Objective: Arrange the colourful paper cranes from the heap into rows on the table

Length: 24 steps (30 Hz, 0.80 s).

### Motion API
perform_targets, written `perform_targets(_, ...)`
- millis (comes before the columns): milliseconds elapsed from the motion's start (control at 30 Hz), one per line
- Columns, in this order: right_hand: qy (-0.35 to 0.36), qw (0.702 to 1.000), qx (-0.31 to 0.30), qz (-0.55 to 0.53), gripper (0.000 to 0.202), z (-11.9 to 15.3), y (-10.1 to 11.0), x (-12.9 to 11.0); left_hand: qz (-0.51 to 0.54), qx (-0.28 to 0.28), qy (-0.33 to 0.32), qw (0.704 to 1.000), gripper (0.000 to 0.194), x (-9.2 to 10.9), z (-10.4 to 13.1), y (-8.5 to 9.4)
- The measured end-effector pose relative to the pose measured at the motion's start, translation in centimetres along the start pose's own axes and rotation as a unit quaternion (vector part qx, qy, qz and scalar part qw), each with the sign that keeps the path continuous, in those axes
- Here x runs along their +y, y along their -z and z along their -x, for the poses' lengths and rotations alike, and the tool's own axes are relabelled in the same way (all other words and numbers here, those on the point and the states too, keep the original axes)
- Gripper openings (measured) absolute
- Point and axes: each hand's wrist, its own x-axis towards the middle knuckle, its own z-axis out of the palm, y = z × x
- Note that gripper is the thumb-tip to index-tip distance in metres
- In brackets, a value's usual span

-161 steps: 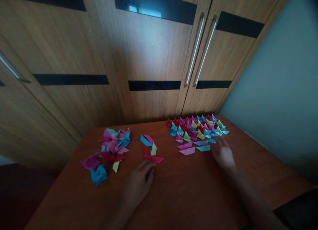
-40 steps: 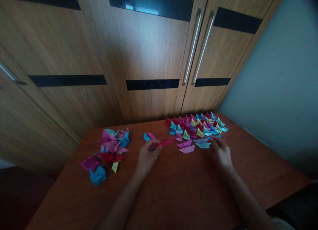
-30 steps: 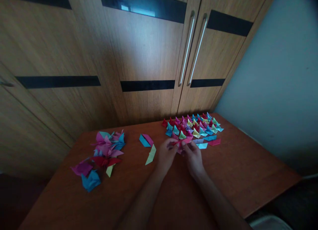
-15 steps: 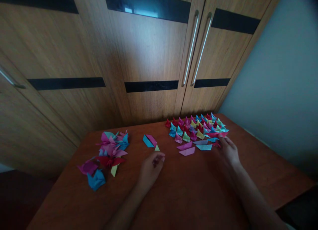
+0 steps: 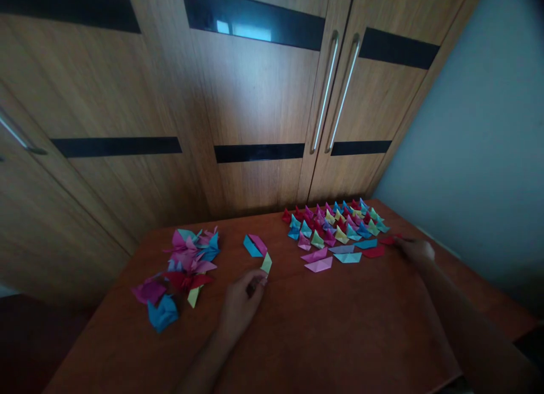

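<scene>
My right hand reaches to the far right of the paper rows, its fingertips closed on a red folded paper strip low over the table. Beside it lies another red folded strip, flat on the wood. My left hand is curled, thumb and finger pinched at the lower end of a yellow-green folded paper strip. That strip meets a bent blue and pink folded piece. Pink, lilac and blue strips lie between the hands, nearer the right one.
Rows of small pointed folded papers in many colours stand at the table's back right. A pile of folded paper cranes lies at the left, with a blue folded paper in front. Wooden cabinet doors rise behind the table.
My right hand has moved right and shifted the red strip away from the rows, uncovering strips there. My left hand has drawn down and left, showing more of the yellow-green strip.
</scene>
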Motion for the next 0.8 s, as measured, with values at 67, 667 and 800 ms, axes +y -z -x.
perform_targets(67,-0.03,0.999,-0.018,0.004,0.039,-0.3,-0.2,-0.3,-0.002,0.002,0.006,1.0,0.015,0.0,0.1,0.1)
perform_targets(667,-0.142,0.989,-0.018,0.024,0.054,0.6,-0.8,-2.8,0.0,0.003,-0.008,1.0,0.014,0.3,0.0,0.2)
perform_targets(800,-0.165,0.986,-0.006,0.034,0.061,0.8,-1.1,-3.3,0.007,-0.004,-0.007,1.0,0.018,0.0,0.1,0.2)
